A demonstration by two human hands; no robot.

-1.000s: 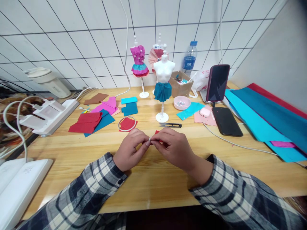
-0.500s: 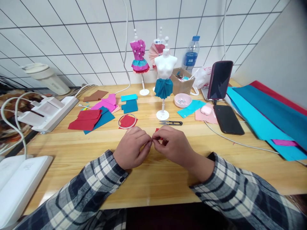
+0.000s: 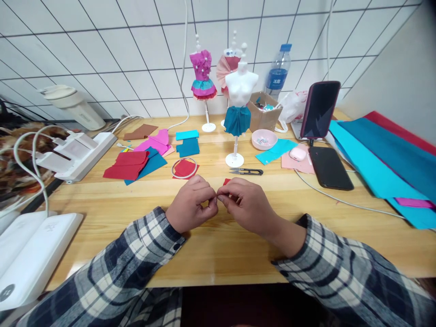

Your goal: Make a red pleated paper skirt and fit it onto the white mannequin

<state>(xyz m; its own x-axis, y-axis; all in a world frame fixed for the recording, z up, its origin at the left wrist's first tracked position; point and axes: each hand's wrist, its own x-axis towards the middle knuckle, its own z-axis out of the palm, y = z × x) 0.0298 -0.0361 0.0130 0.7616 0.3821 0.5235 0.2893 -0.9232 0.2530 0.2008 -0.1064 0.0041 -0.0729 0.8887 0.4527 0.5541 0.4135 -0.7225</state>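
Note:
Both hands meet at the fingertips above the front of the table. My left hand [image 3: 192, 204] is closed in a pinch, thumb against the bent fingers. My right hand [image 3: 248, 203] also pinches, its fingertips touching those of the left. Whatever lies between them is too small to make out. Behind the right fingers a bit of red paper or cloth [image 3: 226, 181] shows, mostly hidden. Just beyond lie thread snips [image 3: 251, 172]. A white mini mannequin [image 3: 241, 86] in a teal skirt [image 3: 237, 120] stands upright behind them. Left of it, a ring [image 3: 173, 169] lies on a red piece [image 3: 185, 168].
A pink bowl of beads [image 3: 264, 139] and a cardboard box [image 3: 264, 119] sit behind right. Coloured sheets [image 3: 374, 159] cover the right side, near a black phone [image 3: 331, 168]. Folded red pieces [image 3: 126, 165] and a power strip [image 3: 86, 159] lie left. Another mannequin [image 3: 203, 75] wears a magenta dress.
The view has shifted, so the things on the table appear a little higher and further right. My hands stay pinched together; a small pale thing seen between the fingertips earlier is hidden now.

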